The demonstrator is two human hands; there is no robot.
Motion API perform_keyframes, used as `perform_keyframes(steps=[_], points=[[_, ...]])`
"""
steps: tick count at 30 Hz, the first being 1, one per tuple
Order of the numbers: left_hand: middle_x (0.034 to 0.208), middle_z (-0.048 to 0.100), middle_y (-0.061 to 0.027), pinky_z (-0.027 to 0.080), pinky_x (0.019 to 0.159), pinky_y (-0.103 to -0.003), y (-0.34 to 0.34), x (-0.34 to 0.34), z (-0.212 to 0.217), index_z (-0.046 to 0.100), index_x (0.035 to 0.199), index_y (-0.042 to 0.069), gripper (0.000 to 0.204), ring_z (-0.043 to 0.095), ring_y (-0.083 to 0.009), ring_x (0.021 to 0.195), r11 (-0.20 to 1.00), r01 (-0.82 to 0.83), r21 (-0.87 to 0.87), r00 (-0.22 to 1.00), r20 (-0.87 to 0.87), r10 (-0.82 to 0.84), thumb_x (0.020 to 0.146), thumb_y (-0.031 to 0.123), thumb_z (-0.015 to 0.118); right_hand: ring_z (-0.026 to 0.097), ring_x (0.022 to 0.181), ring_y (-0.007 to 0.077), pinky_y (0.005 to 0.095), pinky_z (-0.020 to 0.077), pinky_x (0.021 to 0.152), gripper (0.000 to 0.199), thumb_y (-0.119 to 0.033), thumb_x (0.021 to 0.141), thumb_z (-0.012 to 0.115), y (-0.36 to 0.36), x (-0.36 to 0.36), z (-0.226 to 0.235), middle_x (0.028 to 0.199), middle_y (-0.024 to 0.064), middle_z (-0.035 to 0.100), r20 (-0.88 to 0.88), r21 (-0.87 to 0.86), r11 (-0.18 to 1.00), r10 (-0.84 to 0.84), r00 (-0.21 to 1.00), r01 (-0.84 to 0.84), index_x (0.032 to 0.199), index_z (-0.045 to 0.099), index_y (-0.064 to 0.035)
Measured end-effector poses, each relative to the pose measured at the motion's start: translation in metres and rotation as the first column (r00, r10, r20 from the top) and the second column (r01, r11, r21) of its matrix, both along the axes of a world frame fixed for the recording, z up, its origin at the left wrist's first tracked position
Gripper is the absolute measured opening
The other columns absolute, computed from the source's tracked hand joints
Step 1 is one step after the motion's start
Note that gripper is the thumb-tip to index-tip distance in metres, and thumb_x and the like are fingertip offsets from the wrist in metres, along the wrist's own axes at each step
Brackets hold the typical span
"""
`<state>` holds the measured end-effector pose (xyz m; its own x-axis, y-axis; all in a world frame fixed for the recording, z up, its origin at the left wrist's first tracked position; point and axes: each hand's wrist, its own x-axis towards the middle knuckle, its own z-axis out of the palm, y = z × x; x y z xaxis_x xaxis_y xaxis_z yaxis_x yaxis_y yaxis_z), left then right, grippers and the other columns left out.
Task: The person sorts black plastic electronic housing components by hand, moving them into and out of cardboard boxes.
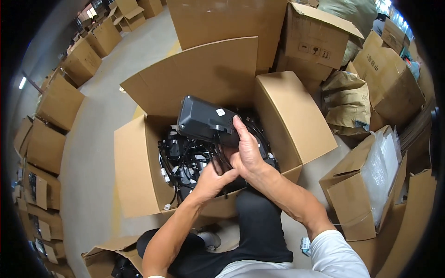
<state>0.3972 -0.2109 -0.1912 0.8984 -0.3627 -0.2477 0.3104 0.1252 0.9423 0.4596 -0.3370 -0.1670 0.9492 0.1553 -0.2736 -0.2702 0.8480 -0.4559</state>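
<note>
Head view | right hand (248,153) gripped a black gadget (201,116) over the box (296,116), near its far edge | left hand (212,181) was closed around black wires (218,155) | one gadget was out, wires looked bunched; other gadgets (174,148) lay inside

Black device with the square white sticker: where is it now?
In the head view, the black device is slightly above and left of centre, held by the right hand over the open cardboard box; the left hand grips black cables below it.
</note>
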Motion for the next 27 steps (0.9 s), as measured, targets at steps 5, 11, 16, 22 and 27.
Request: perform_keyframes(steps=[5,11,16,22,27], points=[[0.077,0.061,-0.0027,0.053,0.067,-0.029,0.006,0.017,0.034,0.058,0.122,-0.002,0.040,0.066,-0.0167,0.065,0.993,0.095,-0.077,0.970,-0.215,-0.109,0.092,0.019,0.072,0.066,0.095,0.0144,0.0337,0.0529,0.085,0.033,-0.040,0.098,0.063,-0.043,0.045,-0.011,0.105,0.0017,0.070,0.177,-0.246,0.964,-0.055,0.983,0.098,0.115,0.065,-0.0117],[0.141,0.047,-0.0310,0.044,0.113,-0.045,0.078,0.063,0.066,0.040,0.136,-0.014,0.056,0.049,-0.0373,0.134,0.582,-0.251,-0.774,0.965,-0.155,0.210,0.107,0.033,0.045,0.066,0.102,0.0230,0.0463,0.0552,0.090,0.030,-0.029,0.097,0.067,-0.112,0.109,-0.098,0.114,0.0085,0.069,-0.175,-0.319,0.928,0.142,0.974,-0.192,0.119,0.064,-0.0091],[0.146,0.043,-0.0306,0.043,0.113,-0.047,0.081,0.047,0.072,0.036,0.142,-0.011,0.061,0.047,-0.0376,0.136,0.527,-0.300,-0.795,0.944,-0.167,0.286,0.107,0.038,0.044,0.067,0.097,0.0274,0.0484,0.0586,0.080,0.032,-0.025,0.096,0.068,-0.106,0.153,-0.173,0.113,0.0117,0.067,-0.369,-0.500,0.854,-0.361,0.857,0.145,0.121,0.059,-0.0060],[0.138,0.054,-0.0247,0.051,0.104,-0.045,0.091,0.032,0.063,0.045,0.139,-0.005,0.054,0.055,-0.0332,0.128,0.644,-0.380,-0.664,0.912,-0.154,0.380,0.107,0.037,0.045,0.069,0.084,0.0252,0.0424,0.0604,0.064,0.030,-0.028,0.096,0.067,-0.098,0.170,-0.231,0.103,0.0106,0.068,-0.354,-0.663,0.727,-0.517,0.779,0.181,0.117,0.061,-0.0069],[0.133,0.058,-0.0226,0.054,0.099,-0.043,0.106,0.011,0.073,0.046,0.140,-0.004,0.054,0.058,-0.0320,0.125,0.708,-0.447,-0.547,0.869,-0.077,0.489,0.106,0.037,0.047,0.067,0.083,0.0368,0.0460,0.0622,0.067,0.044,-0.048,0.101,0.054,-0.104,0.169,-0.258,0.110,0.0154,0.063,-0.579,-0.455,0.870,-0.125,0.805,-0.192,0.125,0.054,-0.0105]])
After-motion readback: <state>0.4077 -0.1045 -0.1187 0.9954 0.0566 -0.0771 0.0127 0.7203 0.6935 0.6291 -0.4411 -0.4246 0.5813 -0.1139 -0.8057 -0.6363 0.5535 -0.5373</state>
